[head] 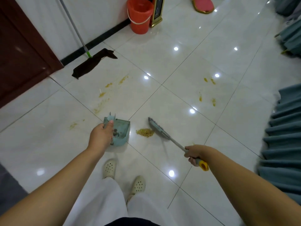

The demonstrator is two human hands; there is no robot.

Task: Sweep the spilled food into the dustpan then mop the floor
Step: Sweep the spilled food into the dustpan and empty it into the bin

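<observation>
A small heap of yellow spilled food lies on the white tiled floor between the dustpan and the broom. My left hand grips the handle of the light blue dustpan, which rests on the floor just left of the heap. My right hand holds the grey broom handle with its yellow end; the broom head touches the floor at the heap's right side. Yellow smears streak the tiles beyond, left and right. A mop with a dark cloth leans against the wall at the far left.
An orange bucket stands by the far wall beside a gold-framed sign. A dark red door is at left. Blue-grey pleated fabric hangs along the right edge. My two feet in white clogs stand just behind the dustpan.
</observation>
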